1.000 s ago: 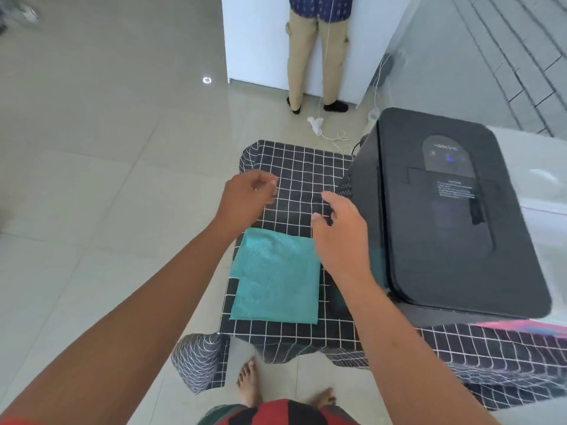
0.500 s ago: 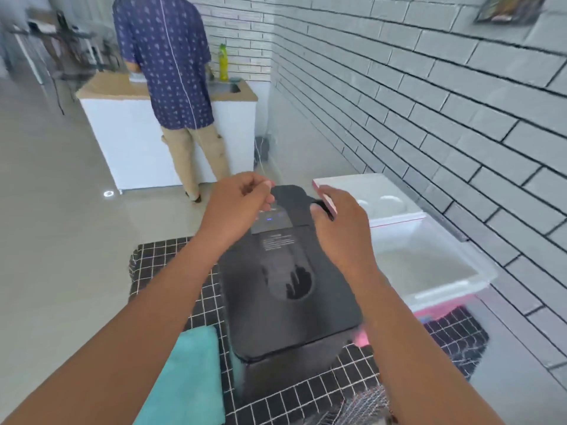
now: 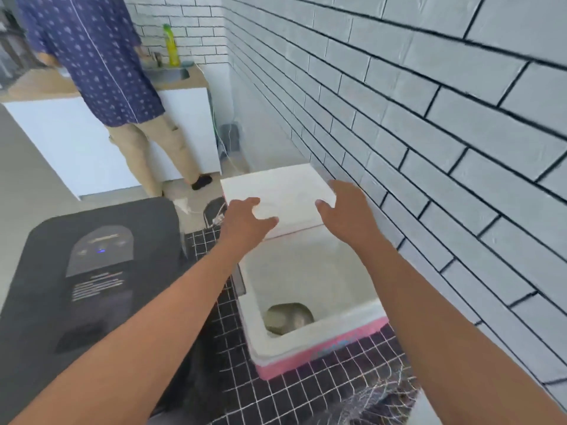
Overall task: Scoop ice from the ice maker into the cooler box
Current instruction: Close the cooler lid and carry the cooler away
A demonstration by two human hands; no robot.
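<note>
The cooler box (image 3: 310, 305) is sitting open on the black checked cloth (image 3: 306, 391) just beside the brick wall (image 3: 429, 118), its white lid (image 3: 285, 191) lying across the far end; the left hand (image 3: 245, 222) is reaching over the lid's near corner, fingers spread and loosely bent; the right hand (image 3: 346, 210) is hovering at the lid's right edge, fingers apart — whether either is touching is unclear; the black ice maker (image 3: 92, 271) is standing to the left, closed; another person (image 3: 107, 72) is standing at a white counter (image 3: 61, 133) beyond.
</note>
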